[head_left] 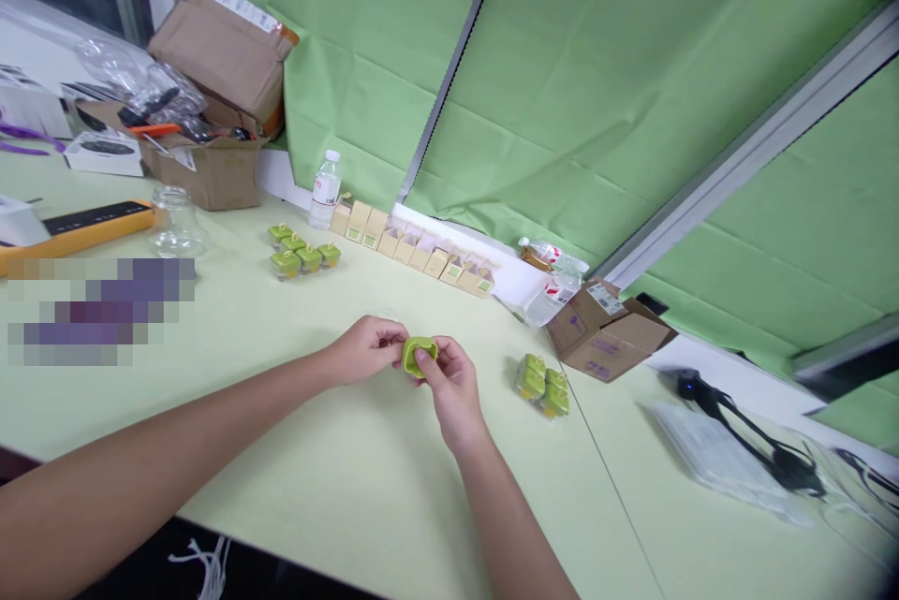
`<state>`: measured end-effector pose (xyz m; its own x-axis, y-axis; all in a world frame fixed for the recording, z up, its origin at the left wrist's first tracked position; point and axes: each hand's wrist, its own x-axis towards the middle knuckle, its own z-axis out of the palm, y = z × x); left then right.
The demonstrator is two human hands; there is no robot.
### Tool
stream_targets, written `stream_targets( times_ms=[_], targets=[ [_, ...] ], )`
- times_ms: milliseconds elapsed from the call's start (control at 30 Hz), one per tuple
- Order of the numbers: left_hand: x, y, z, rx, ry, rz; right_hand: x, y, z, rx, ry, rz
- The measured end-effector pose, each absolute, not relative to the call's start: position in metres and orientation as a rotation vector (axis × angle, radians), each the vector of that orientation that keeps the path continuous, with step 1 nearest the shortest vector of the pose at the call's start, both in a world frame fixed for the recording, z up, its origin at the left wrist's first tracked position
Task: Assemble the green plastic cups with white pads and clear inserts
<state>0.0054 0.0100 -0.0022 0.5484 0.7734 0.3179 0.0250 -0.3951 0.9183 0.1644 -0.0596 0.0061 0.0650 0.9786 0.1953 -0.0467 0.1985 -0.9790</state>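
Two bare arms reach out over the pale table (337, 488). Both hands pinch one small green piece (420, 355) between them, just above the table. Left hand (365, 349) holds its left side with closed fingers. Right hand (453, 389) holds the other side, thumb on top. Just to the right of the right hand lie a few more green pieces (542, 385), beside a small brown box (608, 330). Far past the left hand sit other green pieces (302, 249), a row of little boxes (414, 249), and a water bottle (325, 190).
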Motion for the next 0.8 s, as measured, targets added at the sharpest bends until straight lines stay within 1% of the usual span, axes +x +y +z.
stream_targets(
  times_ms=[500,800],
  targets=[
    [0.006,0.011,-0.012,1.937,0.697,0.926,0.165,-0.056,0.004,-1.116,-1.144,1.055],
    [0.007,0.012,-0.018,2.013,0.699,1.021,0.170,-0.053,0.002,-1.129,-1.076,1.012]
  ],
)
